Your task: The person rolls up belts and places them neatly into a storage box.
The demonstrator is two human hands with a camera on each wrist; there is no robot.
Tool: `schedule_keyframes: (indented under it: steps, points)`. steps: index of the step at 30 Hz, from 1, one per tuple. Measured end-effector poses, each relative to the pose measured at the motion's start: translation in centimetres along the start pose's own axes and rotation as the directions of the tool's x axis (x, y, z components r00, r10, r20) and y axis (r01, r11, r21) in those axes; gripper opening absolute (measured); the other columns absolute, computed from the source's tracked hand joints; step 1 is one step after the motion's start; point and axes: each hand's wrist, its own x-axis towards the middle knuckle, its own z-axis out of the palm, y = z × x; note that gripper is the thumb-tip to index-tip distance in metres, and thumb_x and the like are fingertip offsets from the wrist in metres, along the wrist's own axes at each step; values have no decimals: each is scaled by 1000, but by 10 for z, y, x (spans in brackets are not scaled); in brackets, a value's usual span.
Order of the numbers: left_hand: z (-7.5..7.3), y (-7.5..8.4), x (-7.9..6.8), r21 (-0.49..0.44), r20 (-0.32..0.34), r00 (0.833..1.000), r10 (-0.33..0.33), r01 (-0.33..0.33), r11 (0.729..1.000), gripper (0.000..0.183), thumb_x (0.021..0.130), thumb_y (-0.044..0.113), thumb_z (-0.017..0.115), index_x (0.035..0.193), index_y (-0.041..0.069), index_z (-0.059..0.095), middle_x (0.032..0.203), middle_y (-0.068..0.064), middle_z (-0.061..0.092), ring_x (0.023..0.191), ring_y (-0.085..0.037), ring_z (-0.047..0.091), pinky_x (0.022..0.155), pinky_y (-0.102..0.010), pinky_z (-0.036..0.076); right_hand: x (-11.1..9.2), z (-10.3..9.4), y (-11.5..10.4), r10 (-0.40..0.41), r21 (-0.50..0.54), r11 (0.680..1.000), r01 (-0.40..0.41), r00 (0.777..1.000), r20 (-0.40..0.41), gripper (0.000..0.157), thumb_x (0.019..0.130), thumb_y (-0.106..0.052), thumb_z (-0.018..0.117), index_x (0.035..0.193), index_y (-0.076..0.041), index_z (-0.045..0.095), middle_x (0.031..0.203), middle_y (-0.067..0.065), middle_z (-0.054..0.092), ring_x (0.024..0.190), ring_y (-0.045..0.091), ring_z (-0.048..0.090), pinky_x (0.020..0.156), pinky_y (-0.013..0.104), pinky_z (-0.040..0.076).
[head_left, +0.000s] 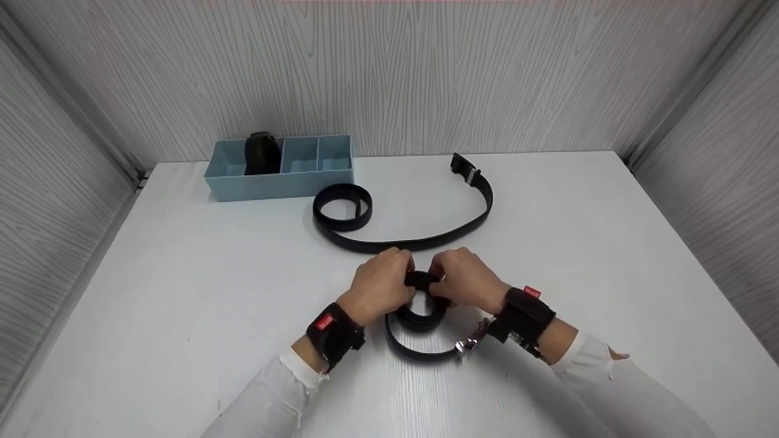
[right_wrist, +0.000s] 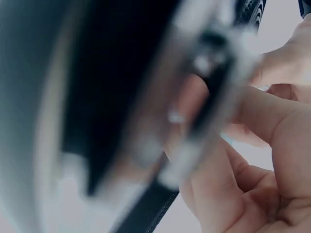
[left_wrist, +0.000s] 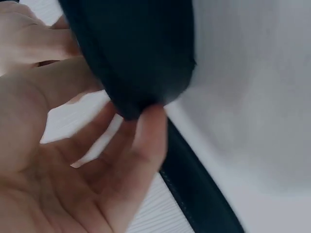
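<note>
In the head view a black belt [head_left: 420, 323] is wound into a small coil on the white table, near its front middle. My left hand [head_left: 378, 286] pinches the coil's far left side, thumb and fingertips on the strap [left_wrist: 141, 53] in the left wrist view. From the right, my right hand [head_left: 465, 280] grips the same coil. The belt's loose end curves round the near side to a shiny metal buckle [head_left: 467, 345] below my right wrist. Close to the right wrist camera, the buckle appears large and blurred, covering part of the fingers.
Just beyond my hands lies a second black belt [head_left: 447, 236], coiled at its left end, its buckle end [head_left: 468, 171] at the back right. A light-blue divided box [head_left: 283, 187] stands at the back left, holding a dark rolled item [head_left: 261, 155]. Wood-grain panels surround the table.
</note>
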Motion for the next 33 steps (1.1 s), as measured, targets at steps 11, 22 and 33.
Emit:
schedule_keyframes:
  steps: [11, 22, 33]
  points:
    - [1, -1, 0, 10, -8, 1000, 5, -5, 1000, 21, 81, 0, 74, 100, 1, 65, 98, -14, 63, 90, -28, 62, 79, -46, 53, 0, -3, 1, 31, 40, 999, -32, 999, 32, 7, 86, -7, 77, 88, -5, 71, 70, 1, 70, 51, 13, 63, 47, 25, 47]
    - [2, 0, 8, 59, -34, 994, 103, -101, 993, 12, 86, -2, 72, 96, 5, 74, 94, -8, 65, 85, -22, 66, 72, -42, 56, 1, -3, 5, 12, 143, 990, -16, 999, 31, 8, 86, -2, 75, 94, -3, 73, 91, 5, 74, 59, 22, 70, 53, 31, 56]
    - [3, -1, 6, 38, -55, 994, 99, -97, 995, 10, 88, 3, 76, 98, 6, 75, 96, -7, 67, 87, -23, 67, 73, -42, 56, 4, -1, 12, 18, 168, 986, -17, 1000, -4, 8, 83, 1, 74, 91, -1, 73, 91, 7, 73, 61, 14, 68, 53, 30, 57]
